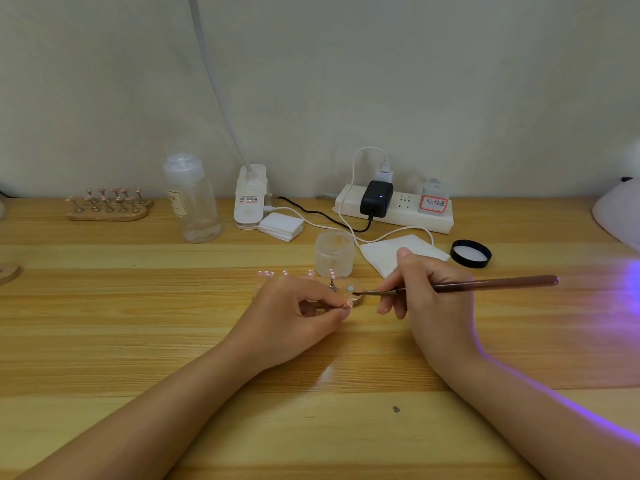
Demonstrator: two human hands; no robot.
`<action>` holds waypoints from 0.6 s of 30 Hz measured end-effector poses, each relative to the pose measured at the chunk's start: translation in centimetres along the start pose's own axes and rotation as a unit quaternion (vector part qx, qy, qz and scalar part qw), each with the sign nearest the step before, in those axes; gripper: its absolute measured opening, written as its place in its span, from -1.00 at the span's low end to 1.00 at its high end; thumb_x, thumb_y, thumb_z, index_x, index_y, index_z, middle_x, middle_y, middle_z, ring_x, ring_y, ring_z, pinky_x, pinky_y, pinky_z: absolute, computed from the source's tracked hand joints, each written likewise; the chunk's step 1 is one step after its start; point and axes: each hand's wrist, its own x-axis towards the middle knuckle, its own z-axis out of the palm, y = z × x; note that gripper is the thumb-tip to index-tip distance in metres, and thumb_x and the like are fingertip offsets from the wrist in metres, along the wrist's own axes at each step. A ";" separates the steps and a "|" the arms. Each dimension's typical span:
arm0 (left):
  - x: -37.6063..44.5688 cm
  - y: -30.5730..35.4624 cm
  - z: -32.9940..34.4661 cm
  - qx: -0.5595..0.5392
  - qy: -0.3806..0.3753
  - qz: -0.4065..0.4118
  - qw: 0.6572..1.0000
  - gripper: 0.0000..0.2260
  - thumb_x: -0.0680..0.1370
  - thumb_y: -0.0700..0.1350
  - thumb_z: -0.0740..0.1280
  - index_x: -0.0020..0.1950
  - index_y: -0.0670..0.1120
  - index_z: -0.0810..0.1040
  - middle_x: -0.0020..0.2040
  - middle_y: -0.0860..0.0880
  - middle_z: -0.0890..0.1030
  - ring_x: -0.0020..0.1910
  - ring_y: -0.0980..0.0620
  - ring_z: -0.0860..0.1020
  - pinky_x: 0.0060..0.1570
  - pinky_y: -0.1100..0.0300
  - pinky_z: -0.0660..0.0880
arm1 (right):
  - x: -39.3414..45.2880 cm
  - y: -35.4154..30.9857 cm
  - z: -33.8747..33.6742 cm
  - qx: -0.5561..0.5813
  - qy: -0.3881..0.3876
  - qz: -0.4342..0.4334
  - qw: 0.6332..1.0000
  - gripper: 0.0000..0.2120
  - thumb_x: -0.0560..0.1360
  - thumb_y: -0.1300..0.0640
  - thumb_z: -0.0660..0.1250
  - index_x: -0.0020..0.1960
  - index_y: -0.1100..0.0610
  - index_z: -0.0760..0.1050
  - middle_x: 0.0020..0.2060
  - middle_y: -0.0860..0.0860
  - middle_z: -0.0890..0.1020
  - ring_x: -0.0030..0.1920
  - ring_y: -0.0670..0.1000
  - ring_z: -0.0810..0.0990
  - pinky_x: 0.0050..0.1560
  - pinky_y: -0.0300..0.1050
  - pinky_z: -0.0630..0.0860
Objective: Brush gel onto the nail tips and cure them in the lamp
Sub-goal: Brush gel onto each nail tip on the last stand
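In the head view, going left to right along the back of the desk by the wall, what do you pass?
Wooden stand of nail tips → clear pump bottle → white clip lamp base → stack of white pads → power strip → black jar lid → white curing lamp at the right edge.

Curing lamp [620, 216] cut off at right edge; nail tips [298, 273] blurred.

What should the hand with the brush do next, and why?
Probably stroke the brush gently along a nail tip. The right hand grips the brush with its bristles right at the small wooden stand, which the left hand steadies by pinching its edge. The open gel jar sits just behind, and purple lamp light glows at the right.
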 end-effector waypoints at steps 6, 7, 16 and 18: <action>0.0 0.1 0.1 0.005 0.003 0.004 1.000 -0.77 0.39 -0.26 0.45 -0.21 0.11 0.64 -0.43 0.34 0.55 -0.51 0.32 0.40 -0.44 0.53 0.26 | -0.2 0.0 0.0 -0.007 -0.035 0.007 0.999 -0.50 0.57 0.22 0.18 -0.53 0.10 0.52 -0.63 0.07 0.51 -0.63 -0.14 0.37 -0.54 -0.34 0.33; 0.0 0.1 0.0 0.006 0.004 0.004 1.000 -0.76 0.39 -0.27 0.45 -0.19 0.11 0.63 -0.43 0.34 0.55 -0.51 0.32 0.41 -0.44 0.53 0.26 | -0.3 -0.1 0.1 -0.002 -0.045 0.003 0.999 -0.51 0.57 0.21 0.19 -0.52 0.11 0.52 -0.63 0.07 0.51 -0.62 -0.14 0.37 -0.54 -0.34 0.34; 0.1 0.0 0.0 0.000 -0.016 0.003 1.000 -0.79 0.44 -0.21 0.41 -0.11 0.13 0.63 -0.30 0.26 0.63 -0.31 0.13 0.58 -0.29 0.41 0.42 | 0.0 -0.1 -0.1 0.021 0.007 -0.018 1.000 -0.53 0.58 0.23 0.17 -0.50 0.08 0.51 -0.60 0.05 0.53 -0.57 -0.11 0.40 -0.48 -0.33 0.38; 0.1 0.0 0.0 -0.017 -0.025 0.011 0.999 -0.84 0.45 -0.20 0.39 -0.06 0.03 0.65 -0.25 0.24 0.64 -0.23 0.25 0.60 -0.19 0.46 0.43 | 0.0 0.0 0.0 0.015 0.004 -0.027 1.000 -0.56 0.56 0.18 0.20 -0.48 0.06 0.51 -0.58 0.04 0.55 -0.56 -0.12 0.42 -0.45 -0.34 0.39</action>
